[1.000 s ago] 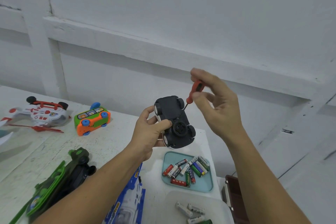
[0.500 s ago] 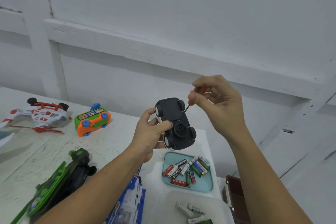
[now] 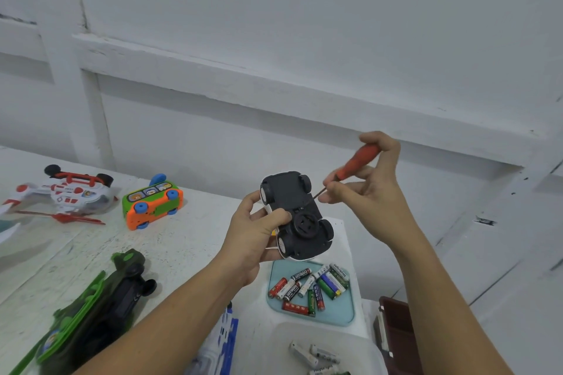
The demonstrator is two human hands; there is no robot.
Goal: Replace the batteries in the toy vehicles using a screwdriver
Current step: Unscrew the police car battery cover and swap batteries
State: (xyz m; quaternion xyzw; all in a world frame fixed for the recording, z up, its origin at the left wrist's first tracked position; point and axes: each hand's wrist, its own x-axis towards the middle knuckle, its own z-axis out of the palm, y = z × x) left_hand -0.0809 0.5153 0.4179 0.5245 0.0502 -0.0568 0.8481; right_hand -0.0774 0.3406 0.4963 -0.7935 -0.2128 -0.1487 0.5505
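Note:
My left hand [image 3: 254,233] grips a small toy car [image 3: 294,213] held upside down above the table, its black underside and wheels facing me. My right hand [image 3: 370,183] pinches a red-handled screwdriver [image 3: 355,164], and the thin shaft slants down-left with its tip on the middle of the car's underside. Below the car, a light-blue tray [image 3: 345,313] holds several loose batteries [image 3: 309,286]. A clear tub [image 3: 278,341] at the bottom holds a few more batteries [image 3: 315,355].
On the white table [image 3: 189,240] lie a red-and-white toy helicopter [image 3: 65,193], an orange-and-green toy bus [image 3: 152,205], a green-and-black toy vehicle [image 3: 91,310] and a blue-and-white toy [image 3: 219,344]. A dark brown box [image 3: 396,332] sits past the table's right edge. A white wall stands behind.
My right hand has shifted along the screwdriver so more of the red handle shows, and the tip now rests on the car's underside. The left hand and car have barely moved.

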